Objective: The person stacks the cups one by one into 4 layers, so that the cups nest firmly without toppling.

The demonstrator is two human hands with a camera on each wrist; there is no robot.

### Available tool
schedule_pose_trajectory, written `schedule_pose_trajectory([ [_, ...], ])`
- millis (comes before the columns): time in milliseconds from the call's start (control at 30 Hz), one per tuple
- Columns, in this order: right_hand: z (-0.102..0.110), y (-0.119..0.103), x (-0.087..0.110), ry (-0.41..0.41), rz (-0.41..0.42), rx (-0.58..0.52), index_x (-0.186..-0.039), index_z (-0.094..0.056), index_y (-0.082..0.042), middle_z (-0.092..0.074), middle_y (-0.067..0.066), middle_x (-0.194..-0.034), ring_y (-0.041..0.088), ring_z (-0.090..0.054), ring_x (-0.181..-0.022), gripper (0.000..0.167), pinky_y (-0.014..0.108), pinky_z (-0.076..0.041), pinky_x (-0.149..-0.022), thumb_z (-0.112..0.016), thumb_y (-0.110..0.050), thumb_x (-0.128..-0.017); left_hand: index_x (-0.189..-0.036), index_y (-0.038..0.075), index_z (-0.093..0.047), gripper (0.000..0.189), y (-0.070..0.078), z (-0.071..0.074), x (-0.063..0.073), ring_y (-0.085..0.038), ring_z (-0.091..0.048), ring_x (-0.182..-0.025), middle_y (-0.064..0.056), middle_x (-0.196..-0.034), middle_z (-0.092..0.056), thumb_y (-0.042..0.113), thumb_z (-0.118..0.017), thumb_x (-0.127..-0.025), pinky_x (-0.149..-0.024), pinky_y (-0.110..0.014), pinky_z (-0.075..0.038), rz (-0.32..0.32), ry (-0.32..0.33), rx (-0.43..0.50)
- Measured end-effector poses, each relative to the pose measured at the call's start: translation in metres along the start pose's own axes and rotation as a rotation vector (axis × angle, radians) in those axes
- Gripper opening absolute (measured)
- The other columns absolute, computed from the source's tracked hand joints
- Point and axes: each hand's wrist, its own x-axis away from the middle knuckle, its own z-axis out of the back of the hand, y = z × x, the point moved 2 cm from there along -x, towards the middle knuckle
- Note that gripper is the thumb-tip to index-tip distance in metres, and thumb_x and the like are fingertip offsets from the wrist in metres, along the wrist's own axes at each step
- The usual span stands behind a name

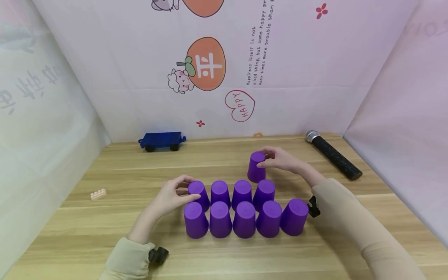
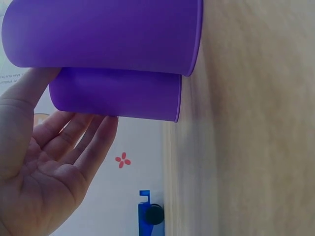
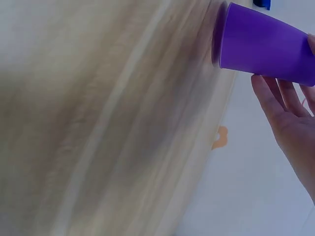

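Note:
Upside-down purple cups stand in two rows on the wooden table, with several in the front row (image 1: 244, 221) and several in the back row (image 1: 219, 192). My left hand (image 1: 174, 196) holds the leftmost back-row cup (image 1: 196, 190) between thumb and fingers. In the left wrist view, that cup (image 2: 118, 93) is partly covered by a nearer front cup (image 2: 103, 34). Behind the right end of the back row, my right hand (image 1: 280, 158) grips another upside-down purple cup (image 1: 256, 171). In the right wrist view this cup (image 3: 266, 46) has its rim close to the tabletop; I cannot tell whether it touches.
A blue toy wagon (image 1: 161, 140) stands at the back left. A black microphone (image 1: 332, 154) with a silver head lies at the back right. On the left is a small pale toy brick (image 1: 98, 194). Printed white sheets (image 1: 140, 77) enclose the table's back and sides.

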Motion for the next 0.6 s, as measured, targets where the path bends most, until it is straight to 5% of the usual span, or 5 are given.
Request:
schedule_pose_trajectory([
  [600, -0.012, -0.015, -0.013, -0.126, 0.047, -0.022, -0.127, -0.052, -0.001, -0.062, 0.017, -0.120, 0.031, -0.058, -0.111, 0.050, 0.044, -0.047, -0.099, -0.072, -0.013, -0.082, -0.114, 0.006, -0.059, 0.045, 0.001, -0.001, 0.000, -0.027, -0.062, -0.105, -0.011, -0.109, -0.064, 0.023, -0.078, -0.077, -0.091, -0.033, -0.054, 0.000, 0.010, 0.000],
])
